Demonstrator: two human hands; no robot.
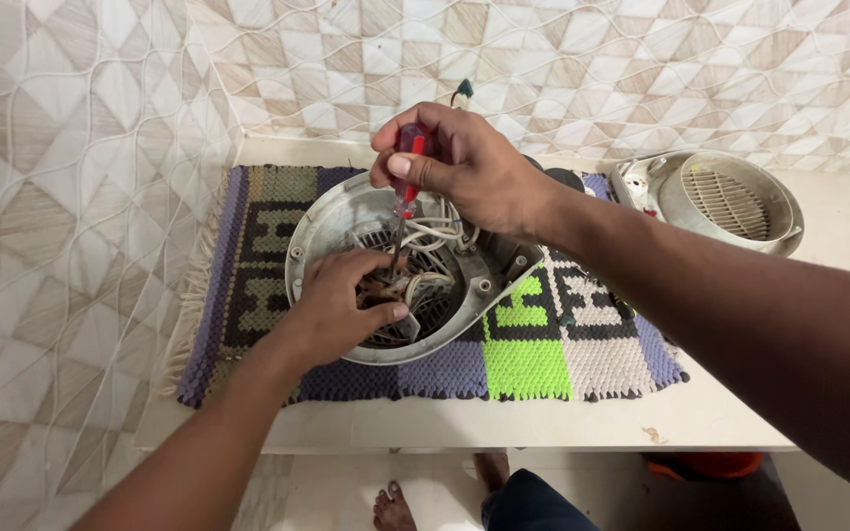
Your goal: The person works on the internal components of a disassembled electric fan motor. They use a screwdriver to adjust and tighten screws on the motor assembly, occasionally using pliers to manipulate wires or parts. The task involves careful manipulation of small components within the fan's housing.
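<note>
On the worktop (504, 428), a grey round fan housing (332, 221) sits open-side up on a woven mat (533, 359), near the mat's middle. Housing contents are hard to read: white wires (435, 231), a grille and some brownish parts, half hidden under both hands. Screwdriver tip is lost among the wires, so I can't tell what it touches.

Right hand (464, 167) is above the housing's top edge, fingers wrapped tight round a red-handled screwdriver (407, 177), thumb pressed on the handle, shaft pointing down and slightly left into the housing. Right forearm runs off toward the lower right corner, cut by the frame.

Left hand (341, 300) is inside the housing, palm down, fingers curled in a narrow pinch on the small brownish parts at the centre; exactly what it grips is covered by the fingers. Left forearm enters from the bottom left.

A second grey cover with a slotted grille (730, 202) lies at the far right of the worktop, well apart from the housing. A dark object behind the right wrist is mostly hidden.

Tiled wall closes the back and left sides. Mat's left fringe reaches the worktop edge; bare worktop at front and right. Bare feet (395, 506) show below the front edge.
</note>
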